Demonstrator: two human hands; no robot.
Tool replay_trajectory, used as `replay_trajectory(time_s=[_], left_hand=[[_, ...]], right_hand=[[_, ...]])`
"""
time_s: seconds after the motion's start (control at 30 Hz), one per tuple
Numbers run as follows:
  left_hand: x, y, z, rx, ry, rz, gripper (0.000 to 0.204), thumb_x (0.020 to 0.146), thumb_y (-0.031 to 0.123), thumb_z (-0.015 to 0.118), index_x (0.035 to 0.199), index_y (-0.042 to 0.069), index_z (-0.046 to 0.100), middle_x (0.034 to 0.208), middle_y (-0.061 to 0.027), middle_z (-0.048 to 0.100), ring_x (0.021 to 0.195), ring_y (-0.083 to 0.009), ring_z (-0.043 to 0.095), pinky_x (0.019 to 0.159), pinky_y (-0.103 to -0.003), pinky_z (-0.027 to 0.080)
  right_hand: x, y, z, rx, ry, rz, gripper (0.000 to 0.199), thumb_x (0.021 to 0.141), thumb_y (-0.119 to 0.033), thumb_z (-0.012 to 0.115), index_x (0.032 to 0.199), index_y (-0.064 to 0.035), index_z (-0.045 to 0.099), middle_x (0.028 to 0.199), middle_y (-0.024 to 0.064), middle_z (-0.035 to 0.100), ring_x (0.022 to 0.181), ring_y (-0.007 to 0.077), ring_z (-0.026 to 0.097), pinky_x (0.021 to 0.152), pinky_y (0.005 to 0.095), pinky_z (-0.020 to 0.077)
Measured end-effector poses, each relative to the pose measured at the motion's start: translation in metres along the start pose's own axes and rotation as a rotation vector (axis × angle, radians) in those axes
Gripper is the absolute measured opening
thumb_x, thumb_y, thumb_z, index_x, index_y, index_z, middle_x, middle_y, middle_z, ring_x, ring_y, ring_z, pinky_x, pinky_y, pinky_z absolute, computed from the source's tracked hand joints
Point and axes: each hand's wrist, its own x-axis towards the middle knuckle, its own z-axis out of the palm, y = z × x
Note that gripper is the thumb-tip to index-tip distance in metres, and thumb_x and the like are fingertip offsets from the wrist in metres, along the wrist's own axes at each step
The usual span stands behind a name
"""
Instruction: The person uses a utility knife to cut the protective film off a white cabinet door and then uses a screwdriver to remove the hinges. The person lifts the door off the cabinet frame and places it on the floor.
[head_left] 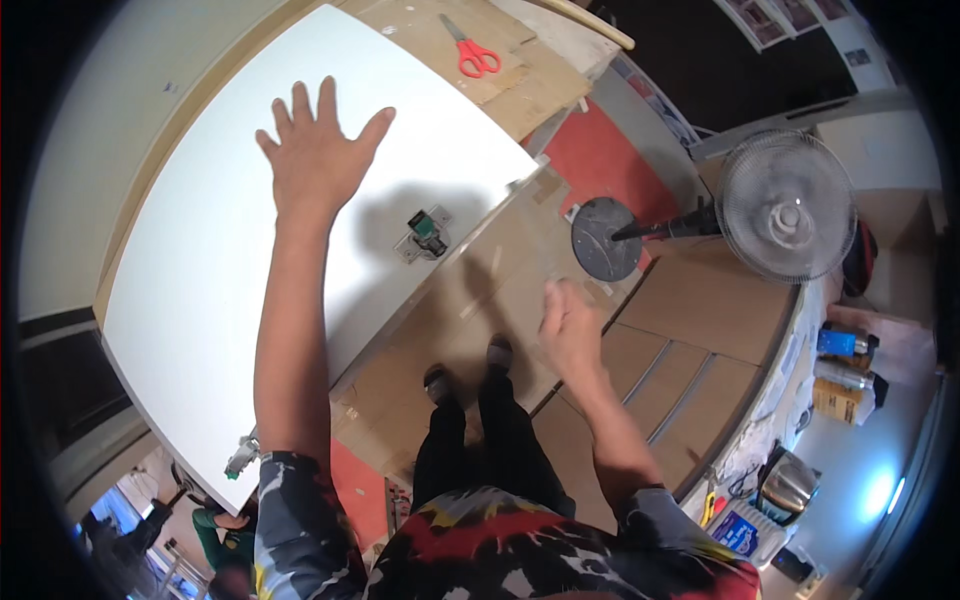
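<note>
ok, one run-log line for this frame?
left hand: flat, fingers spread on white panel | right hand: blurred, empty, over cardboard floor | hinge: mounted near panel edge | red scissors: beyond panel

The right hand [568,330] is motion-blurred, so its grip cannot be told (fingers smeared together); the left forearm hides part of the white panel [200,250].

Cardboard-covered floor [690,310], white panel [220,250], red scissors [472,52], fan [760,210]

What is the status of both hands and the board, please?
Left hand flat, open on large white flat board. Right hand free, blurred. Metal hinge mounted beside left hand.
</note>
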Motion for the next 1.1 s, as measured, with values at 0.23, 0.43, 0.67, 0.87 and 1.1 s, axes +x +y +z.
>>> replay_trajectory(time_s=[0.23,0.43,0.67,0.87,1.1], left_hand=[[0.005,0.018,-0.008,0.031,-0.046,0.010,0.093,0.089,0.074,0.046,0.155,0.011,0.032,0.162,-0.0215,0.023,0.151,-0.0408,0.015,0.120,-0.060,0.010],[0.021,-0.002,0.026,0.164,-0.041,-0.032,0.086,0.091,0.074,0.041,0.157,0.020,0.030,0.163,-0.0156,0.024,0.151,-0.0368,0.018,0.118,-0.064,0.013],[0.026,0.002,0.024,0.264,-0.074,-0.014,0.088,0.091,0.078,0.035,0.158,0.022,0.027,0.164,-0.0134,0.022,0.151,-0.0376,0.019,0.118,-0.063,0.014],[0.028,-0.014,0.016,0.240,-0.039,-0.031,0.087,0.091,0.077,0.035,0.158,0.022,0.029,0.163,-0.0136,0.024,0.150,-0.0377,0.021,0.118,-0.064,0.016],[0.040,-0.045,0.039,-0.089,0.047,0.137,0.071,0.098,0.054,0.049,0.150,0.007,0.042,0.153,-0.0190,0.042,0.142,-0.0360,0.038,0.117,-0.052,0.027]], right_hand=[[0.080,-0.015,-0.006,-0.045,0.082,-0.012,0.032,0.102,-0.021,0.046,0.088,0.0049,0.060,0.081,0.0313,0.060,0.074,0.0512,0.059,0.064,0.0533,0.0463],[-0.033,0.004,0.051,0.051,-0.180,0.063,0.016,0.097,-0.018,0.057,0.096,-0.0030,0.063,0.085,0.0234,0.064,0.078,0.0410,0.066,0.067,0.0521,0.0523],[0.046,-0.023,0.031,0.137,0.104,-0.014,0.025,0.101,-0.028,0.055,0.101,-0.0035,0.054,0.061,0.0192,0.058,0.056,0.0425,0.061,0.050,0.0517,0.0461],[0.000,-0.029,0.043,0.134,-0.121,0.013,0.029,0.102,-0.031,0.050,0.098,-0.0031,0.056,0.077,0.0226,0.063,0.072,0.0425,0.065,0.060,0.0538,0.0490],[0.022,-0.040,-0.055,0.388,0.307,0.190,0.031,0.104,-0.027,0.047,0.094,0.0009,0.056,0.080,0.0242,0.059,0.076,0.0398,0.062,0.068,0.0505,0.0474]])
